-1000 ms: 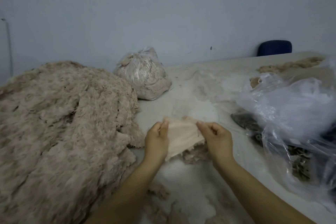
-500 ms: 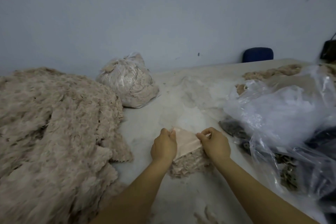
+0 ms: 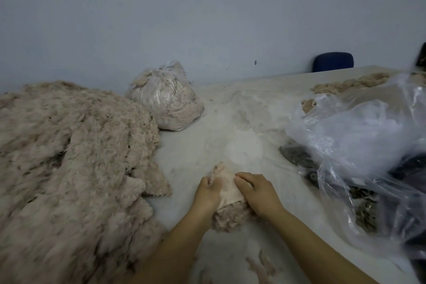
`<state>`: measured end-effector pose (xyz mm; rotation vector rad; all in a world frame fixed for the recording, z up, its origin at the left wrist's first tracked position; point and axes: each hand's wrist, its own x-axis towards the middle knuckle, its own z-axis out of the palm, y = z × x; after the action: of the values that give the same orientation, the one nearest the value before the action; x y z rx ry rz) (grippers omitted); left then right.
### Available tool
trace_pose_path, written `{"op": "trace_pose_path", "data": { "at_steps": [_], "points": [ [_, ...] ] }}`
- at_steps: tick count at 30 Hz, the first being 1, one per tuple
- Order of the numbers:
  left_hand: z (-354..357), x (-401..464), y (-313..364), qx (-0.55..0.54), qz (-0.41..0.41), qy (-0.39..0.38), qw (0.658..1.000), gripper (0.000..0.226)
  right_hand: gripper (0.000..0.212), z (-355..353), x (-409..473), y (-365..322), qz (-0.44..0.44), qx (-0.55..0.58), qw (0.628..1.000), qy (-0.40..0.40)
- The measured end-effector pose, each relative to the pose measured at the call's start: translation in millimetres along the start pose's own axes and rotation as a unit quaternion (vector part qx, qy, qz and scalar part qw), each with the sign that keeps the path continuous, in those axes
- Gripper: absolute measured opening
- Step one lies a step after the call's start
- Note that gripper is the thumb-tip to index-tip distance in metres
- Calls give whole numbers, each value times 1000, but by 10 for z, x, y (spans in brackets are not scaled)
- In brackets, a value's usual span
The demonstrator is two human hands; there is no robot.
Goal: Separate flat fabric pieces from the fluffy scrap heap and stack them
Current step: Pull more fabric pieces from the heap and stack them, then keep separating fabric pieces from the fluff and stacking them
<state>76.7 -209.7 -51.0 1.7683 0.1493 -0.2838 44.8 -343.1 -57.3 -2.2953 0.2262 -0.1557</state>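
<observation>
A pale pink flat fabric piece lies on a small fluffy stack on the grey table, between my two hands. My left hand grips the piece's left edge with curled fingers. My right hand lies palm down on its right side, pressing it onto the stack. The big fluffy scrap heap fills the left of the table, apart from the stack.
A tied clear bag of fluff stands at the back by the wall. Crumpled clear plastic bags with dark scraps cover the right side. Loose fluff lies at the far right; small tufts lie near me. A blue chair back rises behind the table.
Both hands have lowered the fabric piece from held up in front of me onto the small stack. My right hand went from pinching its edge to pressing on it.
</observation>
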Motion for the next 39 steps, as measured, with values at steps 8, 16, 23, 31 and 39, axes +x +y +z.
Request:
{"op": "trace_pose_path", "data": {
  "at_steps": [8,16,23,31,39],
  "points": [
    [-572,-546,-190,-97,-9,-42,994,26,38,142,-647,-137,-71,-30,990,121],
    [-1094,-1023,-438,232,216,-129,940,6,43,286,-1438,-44,-253,-58,960,-107],
    [-1177,-1186,-835,316,324,-118,884,15,23,171,-1419,29,-197,-2,965,-172],
    [-1311,-1130,-777,203,382,2,901,12,16,277,-1298,-362,-168,10,969,-181],
    [-1447,-779,-872,392,296,87,867,17,13,349,-1276,-295,-296,-80,892,-333]
  ]
}}
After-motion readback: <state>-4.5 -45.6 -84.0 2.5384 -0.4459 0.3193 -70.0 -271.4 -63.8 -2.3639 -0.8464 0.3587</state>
